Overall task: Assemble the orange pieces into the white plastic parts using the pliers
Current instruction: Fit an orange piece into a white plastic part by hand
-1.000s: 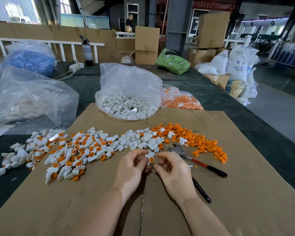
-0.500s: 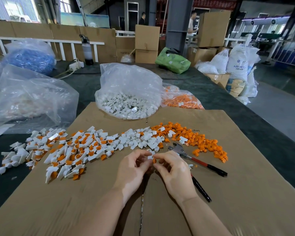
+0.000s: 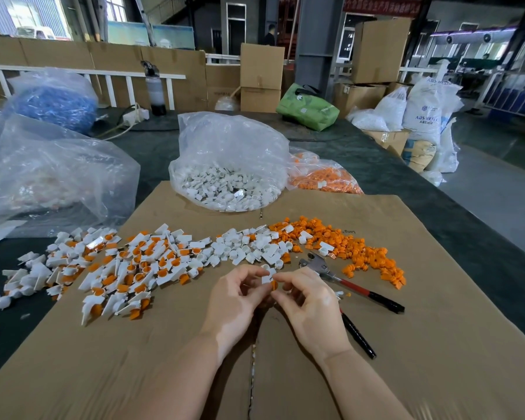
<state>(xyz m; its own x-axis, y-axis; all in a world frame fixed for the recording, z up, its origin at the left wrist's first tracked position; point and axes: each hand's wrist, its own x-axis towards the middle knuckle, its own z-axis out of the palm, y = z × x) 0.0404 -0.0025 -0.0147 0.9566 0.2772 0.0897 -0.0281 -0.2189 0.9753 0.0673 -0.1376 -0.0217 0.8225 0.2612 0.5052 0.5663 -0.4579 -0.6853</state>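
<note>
Centrally, white part (image 3: 266,278) pinched between both hands, pliers (image 3: 350,284) just right

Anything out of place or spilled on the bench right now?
Mostly tidy. Some assembled white-and-orange pieces have spread off the cardboard sheet onto the dark table at the left. A few white parts lie mixed in the orange pile. The pliers lie unused beside the right hand.

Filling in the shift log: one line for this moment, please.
step: fitting by hand | left hand: pinches white part | right hand: pinches orange piece | pliers: untouched on cardboard
</note>
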